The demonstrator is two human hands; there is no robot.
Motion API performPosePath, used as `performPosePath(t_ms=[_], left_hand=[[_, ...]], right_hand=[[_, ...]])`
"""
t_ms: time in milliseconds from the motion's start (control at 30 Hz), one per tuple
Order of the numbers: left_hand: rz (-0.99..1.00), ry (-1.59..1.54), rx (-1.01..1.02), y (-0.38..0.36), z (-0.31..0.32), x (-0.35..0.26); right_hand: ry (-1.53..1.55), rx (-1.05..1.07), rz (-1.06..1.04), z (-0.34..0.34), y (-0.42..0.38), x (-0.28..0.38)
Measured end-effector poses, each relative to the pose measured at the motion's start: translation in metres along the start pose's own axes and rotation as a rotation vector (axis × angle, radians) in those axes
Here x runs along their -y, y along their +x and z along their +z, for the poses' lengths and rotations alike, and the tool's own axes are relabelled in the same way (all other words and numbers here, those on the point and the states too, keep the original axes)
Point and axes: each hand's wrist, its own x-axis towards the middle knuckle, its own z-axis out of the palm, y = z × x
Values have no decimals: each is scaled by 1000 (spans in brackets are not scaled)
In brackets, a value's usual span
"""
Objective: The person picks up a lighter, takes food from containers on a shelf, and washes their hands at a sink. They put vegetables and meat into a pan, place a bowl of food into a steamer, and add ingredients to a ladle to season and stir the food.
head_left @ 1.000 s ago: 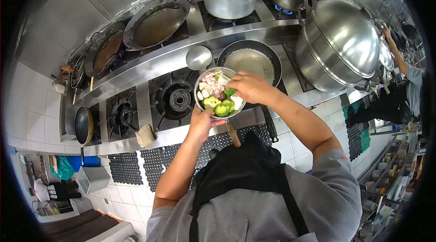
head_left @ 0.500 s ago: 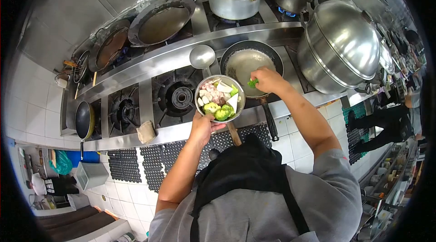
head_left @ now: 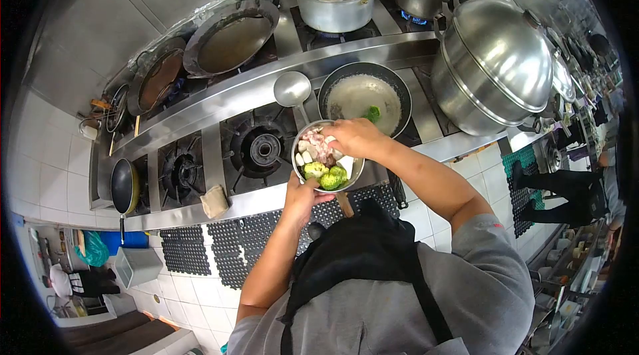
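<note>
1. The left grip [head_left: 302, 200] holds a metal bowl [head_left: 358, 170] from its near side, thumb at the rim, in front of the stove's near edge.
2. The right grip [head_left: 356, 138] is bent over the bowl's far right side, fingertips among the food; whether they are pinched on a piece, I cannot tell.
3. In the bowl, green florets [head_left: 331, 178] lie nearest the person, white pieces [head_left: 307, 156] to the left and pink pieces [head_left: 313, 136] at the far side.
4. Just beyond the bowl, a black frying pan [head_left: 363, 68] contains pale, cloudy liquid [head_left: 359, 94], with one green piece [head_left: 373, 114] near its closer side.
5. A ladle [head_left: 292, 88] lies left of the frying pan, its bowl end upward in view and its shaft running toward the metal bowl.
6. Left of the bowl is a bare burner [head_left: 265, 148]; a folded cloth [head_left: 214, 202] rests on the stove's front edge.
7. To the right stands a large domed steamer [head_left: 499, 62].
8. Along the back are two woks [head_left: 229, 46] and a wide pot [head_left: 335, 12] containing liquid.
</note>
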Motion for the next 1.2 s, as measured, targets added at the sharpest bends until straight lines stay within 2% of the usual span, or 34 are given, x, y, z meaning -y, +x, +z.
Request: performPosePath(t_ms=[200, 300, 400, 467, 500, 567, 633, 667, 700, 767, 867, 900, 967, 1000, 1067, 1100, 1133, 1200], left_hand=[[-1, 28, 8, 1, 4, 0], [-18, 32, 16, 4, 0, 1], [-16, 26, 15, 2, 0, 1], [-6, 21, -5, 1, -1, 2], [-14, 10, -13, 1, -5, 2], [-24, -3, -27, -2, -14, 3], [-39, -44, -58, -4, -23, 4], [-38, -59, -56, -3, -30, 7], [-37, -62, -57, -3, -33, 7], [-44, -75, -82, -4, -39, 7], [-35, -103, -103, -7, -44, 7], [-32, -113, -117, -8, -45, 7], [-14, -121, -99, -9, -48, 7], [-9, -107, -98, -12, -45, 3], [0, -97, -105, -12, -45, 2], [5, -83, -102, -12, -44, 2], [4, -82, -96, -11, -44, 2], [-5, -101, -88, -9, -44, 2]], right_hand=[[-75, 17, 42, -2, -3, 7], [-92, 38, 156, 3, -2, 9], [-38, -53, 172, 8, -6, 7], [195, -173, 216, 1, -12, -1], [196, -170, 215, -8, -15, -5], [361, -231, 332, -34, -19, -19], [213, -254, 337, -43, -25, -46], [210, -161, 444, -47, -28, -55], [208, -159, 441, -41, -31, -71], [-10, 12, 468, -10, -34, -108], [-6, 87, 474, 9, -35, -124], [-6, 96, 459, 8, -31, -119], [-33, -169, 429, -8, -24, -92], [26, -179, 383, -13, -18, -81], [304, -113, 74, -21, -8, -48], [321, 10, -7, -34, -7, -17], [328, 39, -198, -21, -4, -10], [169, 225, -228, -9, -7, 8]])
